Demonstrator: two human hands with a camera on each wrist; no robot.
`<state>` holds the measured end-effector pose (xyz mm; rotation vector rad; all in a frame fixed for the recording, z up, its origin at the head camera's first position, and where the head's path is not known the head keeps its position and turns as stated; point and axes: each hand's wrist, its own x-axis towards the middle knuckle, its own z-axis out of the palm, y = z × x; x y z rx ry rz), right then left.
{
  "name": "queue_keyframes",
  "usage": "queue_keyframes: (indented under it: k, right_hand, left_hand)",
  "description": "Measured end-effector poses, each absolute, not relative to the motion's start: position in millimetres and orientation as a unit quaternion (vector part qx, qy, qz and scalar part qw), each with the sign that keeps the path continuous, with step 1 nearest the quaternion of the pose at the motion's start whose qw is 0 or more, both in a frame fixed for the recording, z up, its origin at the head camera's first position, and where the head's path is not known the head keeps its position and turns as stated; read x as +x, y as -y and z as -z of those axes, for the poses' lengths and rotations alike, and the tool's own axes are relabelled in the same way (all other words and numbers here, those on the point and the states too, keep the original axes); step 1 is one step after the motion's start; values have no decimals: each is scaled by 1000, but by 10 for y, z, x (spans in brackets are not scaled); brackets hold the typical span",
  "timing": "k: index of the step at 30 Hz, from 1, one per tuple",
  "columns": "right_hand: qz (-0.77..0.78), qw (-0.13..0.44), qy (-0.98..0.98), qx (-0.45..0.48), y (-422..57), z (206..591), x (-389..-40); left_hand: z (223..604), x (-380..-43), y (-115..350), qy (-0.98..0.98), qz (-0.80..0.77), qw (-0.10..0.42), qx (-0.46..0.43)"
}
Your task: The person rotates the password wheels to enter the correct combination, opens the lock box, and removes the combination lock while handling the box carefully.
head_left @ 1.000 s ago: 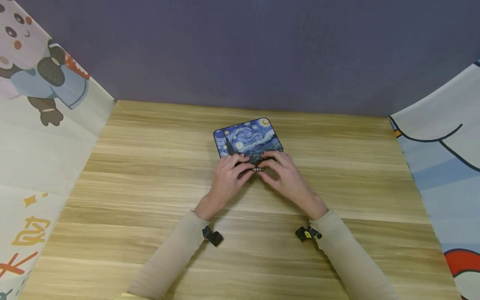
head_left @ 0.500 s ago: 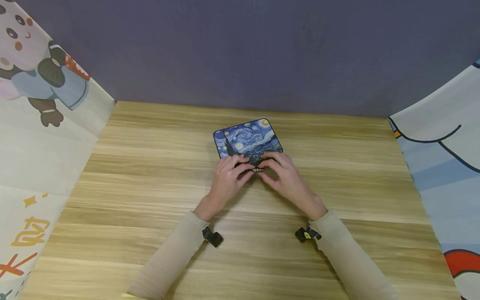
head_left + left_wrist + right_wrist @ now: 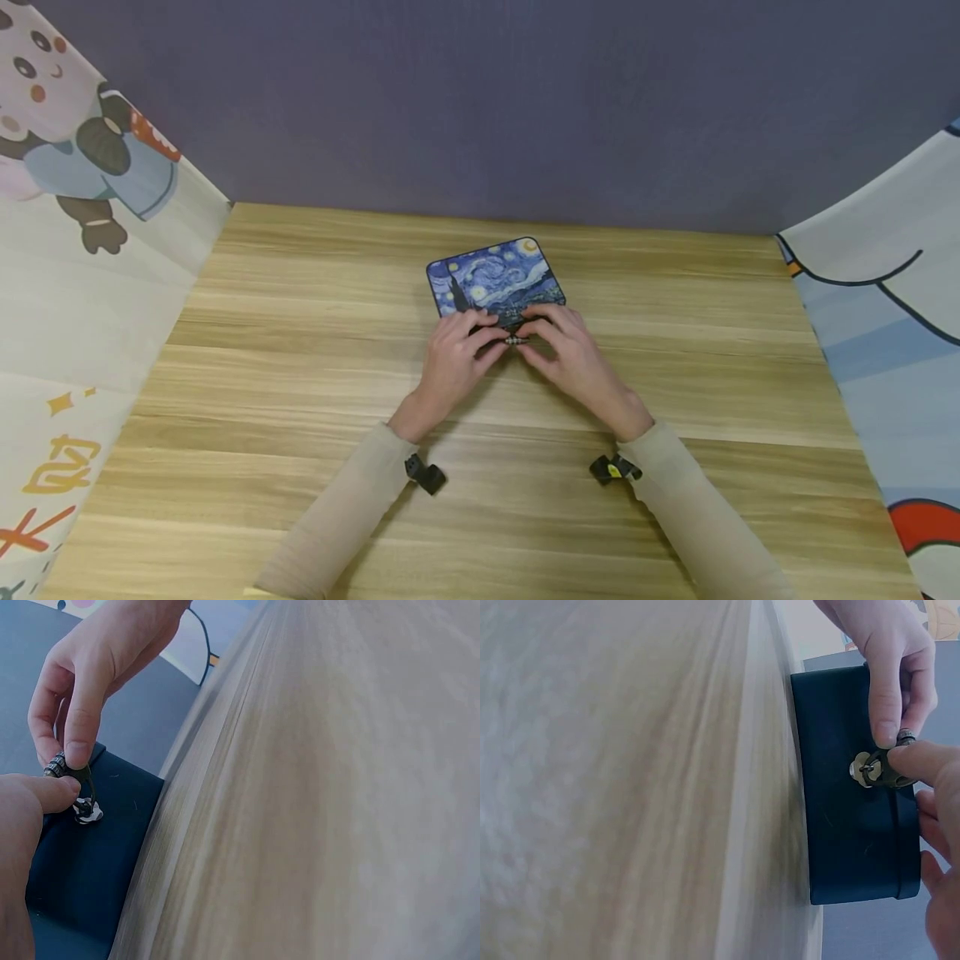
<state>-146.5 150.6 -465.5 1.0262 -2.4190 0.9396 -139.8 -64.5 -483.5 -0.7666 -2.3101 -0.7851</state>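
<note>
A dark box point(image 3: 847, 847) stands on the table, its lid point(image 3: 491, 273) printed with a swirling blue night-sky painting. At its front hangs a small bronze combination padlock point(image 3: 892, 777), its shackle through the pale metal clasp point(image 3: 859, 771). My left hand point(image 3: 456, 354) pinches one end of the padlock between thumb and index finger. From the other side, my right hand point(image 3: 573, 357) pinches the opposite end the same way. Ridged number wheels point(image 3: 55, 765) show between the fingertips in the left wrist view; their digits are too small to read. Other fingers touch the lid's front edge.
The wood-grain table point(image 3: 300, 350) spreads around the box. A dark blue-grey wall point(image 3: 510, 108) rises behind it. Cartoon-printed panels point(image 3: 97, 292) flank both sides. A small black camera point(image 3: 425, 473) sits at each sleeve cuff.
Both hands stay at the padlock in nearly the same pose. The box has not moved. Any turning of the wheels is too small to make out.
</note>
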Motion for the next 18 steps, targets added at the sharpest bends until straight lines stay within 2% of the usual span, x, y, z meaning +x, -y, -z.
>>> queue_keyframes:
  k: [18]
  right_hand:
    - [-333,174,853,362,-1506,4648,-1468]
  left_hand:
    - [4841,-1402,644,863,297,290,-289]
